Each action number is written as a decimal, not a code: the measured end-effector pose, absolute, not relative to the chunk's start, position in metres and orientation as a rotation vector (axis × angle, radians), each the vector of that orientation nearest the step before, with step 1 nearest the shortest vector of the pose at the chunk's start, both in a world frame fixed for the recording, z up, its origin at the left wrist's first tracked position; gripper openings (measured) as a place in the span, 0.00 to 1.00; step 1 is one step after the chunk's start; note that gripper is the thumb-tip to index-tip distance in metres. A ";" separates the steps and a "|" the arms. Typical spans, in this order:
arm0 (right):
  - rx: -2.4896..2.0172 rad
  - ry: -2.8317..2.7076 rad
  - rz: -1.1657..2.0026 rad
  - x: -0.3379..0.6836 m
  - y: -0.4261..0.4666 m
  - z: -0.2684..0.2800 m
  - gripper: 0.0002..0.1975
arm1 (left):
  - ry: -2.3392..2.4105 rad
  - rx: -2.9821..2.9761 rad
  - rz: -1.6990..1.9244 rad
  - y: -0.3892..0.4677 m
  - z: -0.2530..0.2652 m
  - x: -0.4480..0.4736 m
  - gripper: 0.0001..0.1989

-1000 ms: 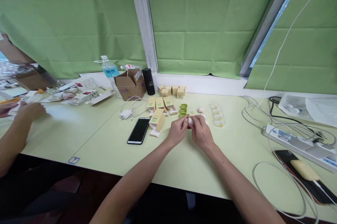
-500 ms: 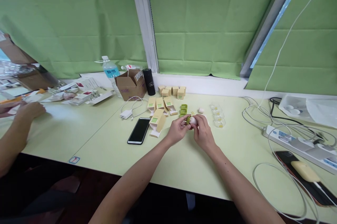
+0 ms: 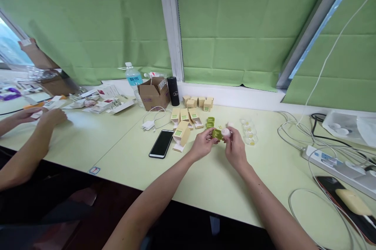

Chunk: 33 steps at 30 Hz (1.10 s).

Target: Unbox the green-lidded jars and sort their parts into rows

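1. The left hand [image 3: 202, 144] pinches a small green cup [image 3: 216, 134] between thumb and fingers, over the middle of the bench [image 3: 270, 175].
2. The right hand [image 3: 236, 149] pinches a rounded white piece [image 3: 226, 132] between its thumb and fingertips. This piece is just beside the green cup, on its right; whether the two touch is too small to tell.
3. Just beyond the left hand, a row of green compartments [image 3: 210, 120] lies on the bench, with a tiny yellow piece [image 3: 220, 127] to its right.
4. A second pale piece [image 3: 230, 124] shows just past the right hand's fingers, partly hidden by them.
5. To the right of that hand lies a clear moulded tray [image 3: 249, 131] with yellow spots in its hollows.
6. Left of the green compartments, several opened cream cartons [image 3: 184, 115] lie close together; one nearer carton [image 3: 181, 133] has its flap out, beside a dark-screened phone [image 3: 161, 144].
7. More small cream boxes [image 3: 208, 103] stand at the back, near the wall.
8. Left of these are a black bottle [image 3: 173, 91], an open cardboard box [image 3: 154, 95] and a large water bottle [image 3: 134, 79].
9. On the far right, a white power strip [image 3: 335, 162] lies among cables.
10. At the far left, a co-worker's hands [image 3: 53, 117] handle something pale, too blurred to name.
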State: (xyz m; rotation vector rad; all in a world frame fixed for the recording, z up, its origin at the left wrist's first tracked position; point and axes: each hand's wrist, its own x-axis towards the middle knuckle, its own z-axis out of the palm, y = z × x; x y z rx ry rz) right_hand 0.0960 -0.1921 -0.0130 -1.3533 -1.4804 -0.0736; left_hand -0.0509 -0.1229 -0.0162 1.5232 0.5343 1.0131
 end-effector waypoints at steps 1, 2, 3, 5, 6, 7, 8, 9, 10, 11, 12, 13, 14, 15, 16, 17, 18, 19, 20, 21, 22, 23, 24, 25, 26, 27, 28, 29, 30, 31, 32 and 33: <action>-1.364 -1.442 -0.082 0.099 -0.193 -0.009 0.13 | 0.538 1.514 1.027 -0.122 -0.017 -0.051 0.24; -1.376 -1.414 -0.102 0.102 -0.195 -0.005 0.13 | 0.544 1.509 1.046 -0.120 -0.018 -0.052 0.24; -1.393 -1.397 -0.132 0.107 -0.197 0.000 0.13 | 0.555 1.510 1.066 -0.118 -0.018 -0.052 0.25; -1.458 -1.406 -0.202 0.119 -0.202 0.010 0.12 | 0.605 1.532 1.117 -0.113 -0.020 -0.053 0.25; -1.519 -1.425 -0.229 0.126 -0.205 0.015 0.11 | 0.641 1.551 1.146 -0.111 -0.020 -0.054 0.25; -1.595 -1.456 -0.244 0.132 -0.208 0.018 0.11 | 0.677 1.573 1.174 -0.109 -0.020 -0.055 0.25; -1.687 -1.496 -0.239 0.138 -0.211 0.021 0.10 | 0.708 1.595 1.198 -0.106 -0.020 -0.056 0.25; -1.788 -1.543 -0.213 0.143 -0.214 0.023 0.09 | 0.732 1.612 1.219 -0.105 -0.019 -0.057 0.24; -1.891 -1.595 -0.171 0.146 -0.216 0.024 0.09 | 0.749 1.623 1.234 -0.104 -0.019 -0.057 0.24; -1.990 -1.648 -0.119 0.147 -0.218 0.025 0.09 | 0.758 1.626 1.246 -0.103 -0.018 -0.058 0.24; -2.076 -1.699 -0.066 0.147 -0.219 0.025 0.09 | 0.763 1.626 1.257 -0.103 -0.017 -0.058 0.23; -2.145 -1.744 -0.022 0.146 -0.219 0.026 0.09 | 0.765 1.625 1.267 -0.103 -0.016 -0.058 0.23; -2.198 -1.781 0.007 0.145 -0.220 0.026 0.09 | 0.765 1.625 1.275 -0.104 -0.016 -0.058 0.23; -2.238 -1.807 0.023 0.143 -0.220 0.027 0.10 | 0.763 1.628 1.280 -0.105 -0.016 -0.058 0.23; -2.269 -1.822 0.031 0.140 -0.220 0.029 0.10 | 0.761 1.635 1.283 -0.105 -0.015 -0.058 0.23; -2.294 -1.828 0.037 0.139 -0.220 0.030 0.10 | 0.759 1.642 1.285 -0.106 -0.015 -0.058 0.23; -2.319 -1.828 0.042 0.137 -0.220 0.032 0.10 | 0.757 1.648 1.285 -0.106 -0.016 -0.058 0.23; -2.347 -1.829 0.049 0.137 -0.221 0.034 0.10 | 0.757 1.651 1.285 -0.107 -0.016 -0.058 0.23; -2.378 -1.830 0.059 0.136 -0.221 0.035 0.10 | 0.758 1.651 1.285 -0.107 -0.016 -0.058 0.23; -2.412 -1.829 0.068 0.137 -0.222 0.037 0.10 | 0.759 1.650 1.284 -0.106 -0.017 -0.057 0.23; -2.445 -1.828 0.075 0.137 -0.223 0.038 0.10 | 0.761 1.649 1.282 -0.106 -0.017 -0.057 0.23; -2.477 -1.826 0.078 0.138 -0.223 0.039 0.10 | 0.761 1.647 1.281 -0.106 -0.018 -0.057 0.23; -2.503 -1.824 0.080 0.138 -0.223 0.040 0.11 | 0.761 1.647 1.281 -0.106 -0.018 -0.057 0.23; -2.520 -1.822 0.081 0.138 -0.224 0.040 0.11 | 0.760 1.646 1.283 -0.106 -0.018 -0.057 0.23; -2.530 -1.820 0.083 0.139 -0.223 0.040 0.12 | 0.757 1.646 1.286 -0.106 -0.018 -0.057 0.23; -2.532 -1.820 0.088 0.139 -0.223 0.040 0.12 | 0.753 1.644 1.287 -0.106 -0.018 -0.057 0.23; -2.529 -1.820 0.095 0.138 -0.223 0.039 0.12 | 0.749 1.643 1.288 -0.106 -0.018 -0.057 0.23; -2.525 -1.820 0.102 0.138 -0.223 0.039 0.12 | 0.745 1.642 1.288 -0.106 -0.018 -0.057 0.24; -2.518 -1.821 0.107 0.138 -0.222 0.038 0.12 | 0.741 1.641 1.288 -0.107 -0.018 -0.057 0.24; -2.512 -1.823 0.108 0.138 -0.222 0.036 0.12 | 0.738 1.642 1.285 -0.107 -0.018 -0.057 0.24; -2.505 -1.827 0.106 0.138 -0.221 0.035 0.11 | 0.736 1.644 1.283 -0.107 -0.018 -0.057 0.24; -2.499 -1.831 0.100 0.138 -0.221 0.033 0.11 | 0.733 1.644 1.282 -0.107 -0.019 -0.057 0.24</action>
